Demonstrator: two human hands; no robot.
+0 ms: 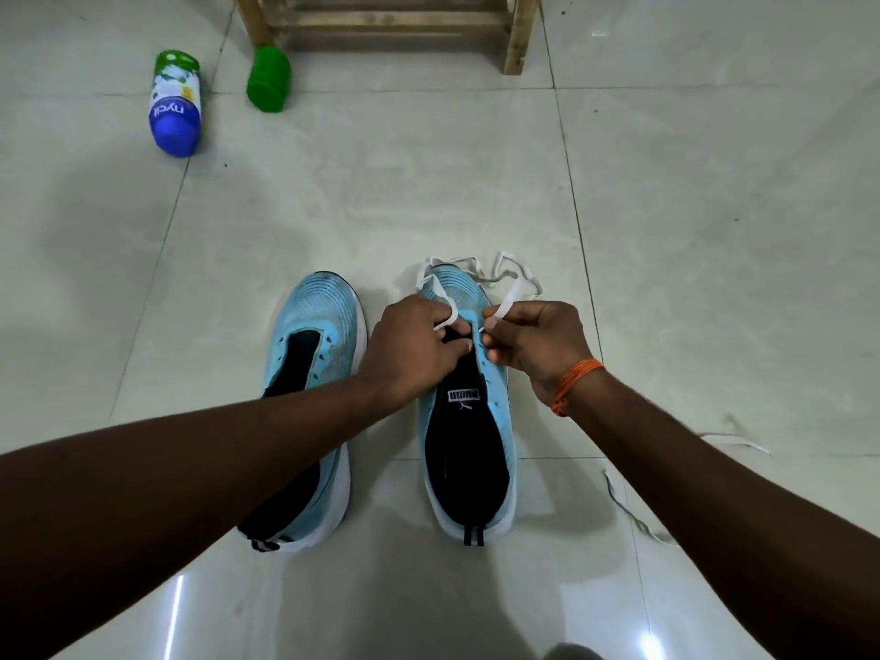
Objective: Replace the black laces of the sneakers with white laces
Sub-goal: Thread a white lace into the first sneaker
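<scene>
Head view: the right hand [533,345] pinches one end of a flat white cloth lace [512,295] between thumb and forefinger, its other fingers curled under. The left hand [419,345] has its fingers curled down onto the eyelet area, with a loop of the same lace passing over one finger. Directly under both sets of fingertips sits the right-side light blue knit sneaker with a white sole [497,407]. The slack of the lace lies in loose loops just beyond the fingers, around the toe. The matching left-side light blue sneaker [324,316] stands just beside the left knuckles, with no lace in it.

The lace looks light, limp and likely to twist, so I would grip it right at the tip and feed that through each eyelet. The shoe seems light with a soft upper, so it needs steadying near the eyelets.

White lettering inside the shoe, just nearer the person than the fingertips, reads PUMA [464,395], upside down from here. Far beyond the left fingers lies a blue and white plastic bottle [174,107] printed "nycil", with a green plastic container [269,78] near it
</scene>
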